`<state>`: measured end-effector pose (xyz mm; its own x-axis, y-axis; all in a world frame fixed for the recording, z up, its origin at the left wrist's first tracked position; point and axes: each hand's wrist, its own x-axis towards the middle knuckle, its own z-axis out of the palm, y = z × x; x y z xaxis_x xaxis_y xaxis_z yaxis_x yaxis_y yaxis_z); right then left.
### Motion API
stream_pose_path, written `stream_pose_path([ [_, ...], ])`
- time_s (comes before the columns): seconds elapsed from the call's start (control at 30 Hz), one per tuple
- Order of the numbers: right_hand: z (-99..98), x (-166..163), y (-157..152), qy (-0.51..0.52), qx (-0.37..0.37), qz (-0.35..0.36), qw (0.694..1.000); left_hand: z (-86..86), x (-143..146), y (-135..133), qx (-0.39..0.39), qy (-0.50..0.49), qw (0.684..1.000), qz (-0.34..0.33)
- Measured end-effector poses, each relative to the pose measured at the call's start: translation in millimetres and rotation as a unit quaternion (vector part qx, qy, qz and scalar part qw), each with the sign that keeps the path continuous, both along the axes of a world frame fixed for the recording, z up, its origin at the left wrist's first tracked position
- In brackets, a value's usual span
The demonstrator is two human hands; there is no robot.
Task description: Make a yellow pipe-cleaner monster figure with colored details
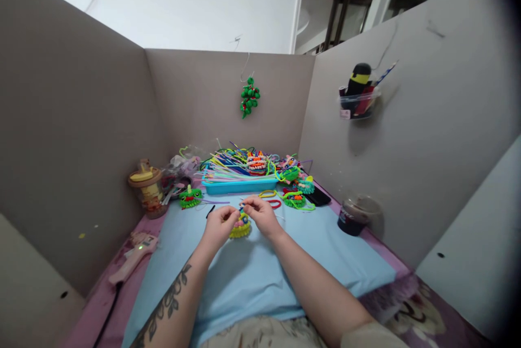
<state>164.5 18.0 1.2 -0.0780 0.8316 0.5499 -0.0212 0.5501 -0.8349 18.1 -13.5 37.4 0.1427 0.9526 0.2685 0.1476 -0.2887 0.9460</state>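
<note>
Both my hands meet over the light blue mat (285,266) in the middle of the desk. My left hand (220,224) is closed in a pinch on a small yellow pipe-cleaner figure (241,227) with pink and blue parts. My right hand (260,213) is also closed, pinching the top of the same figure. The figure rests on or just above the mat between my fingers. A short black pipe-cleaner piece (210,210) lies on the mat just left of my left hand.
A blue tray (240,185) heaped with coloured pipe cleaners stands behind my hands, with finished green figures (190,197) beside it. A pink glue gun (134,255) lies at the left, a lidded jar (147,188) behind it, a dark cup (350,219) at the right. Grey partition walls enclose the desk.
</note>
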Motion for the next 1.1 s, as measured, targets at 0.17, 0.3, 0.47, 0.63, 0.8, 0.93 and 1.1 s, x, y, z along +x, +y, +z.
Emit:
stream_pose_path([
  [0.17, -0.4, 0.1, -0.7, 0.021, -0.009, 0.016, 1.000, -8.3, 2.3, 1.9, -0.048, -0.055, 0.996, -0.056],
  [0.3, 1.3, -0.4, -2.8, 0.034, -0.003, 0.023, 0.999, -10.5, 1.6, 2.4, -0.150, -0.154, 0.966, -0.142],
  [0.47, 2.9, -1.8, -6.4, 0.040, -0.007, 0.037, 0.999, -6.8, -0.8, 1.4, -0.314, -0.256, 0.882, -0.241],
  [0.63, 3.1, -5.4, -9.2, 0.054, -0.010, 0.060, 0.997, -5.1, 1.2, -0.1, -0.372, -0.307, 0.837, -0.260],
  [0.8, 2.8, -9.1, -8.6, 0.062, -0.038, 0.047, 0.996, -6.2, 5.8, -1.4, -0.287, -0.255, 0.902, -0.199],
  [0.93, 2.8, -9.2, -6.3, 0.077, -0.055, 0.035, 0.995, -7.8, 8.6, -0.3, -0.135, -0.162, 0.976, -0.050],
  [1.1, 2.6, -7.3, -3.8, 0.082, -0.066, 0.045, 0.993, -9.8, 5.6, 2.9, -0.047, -0.078, 0.995, 0.039],
])
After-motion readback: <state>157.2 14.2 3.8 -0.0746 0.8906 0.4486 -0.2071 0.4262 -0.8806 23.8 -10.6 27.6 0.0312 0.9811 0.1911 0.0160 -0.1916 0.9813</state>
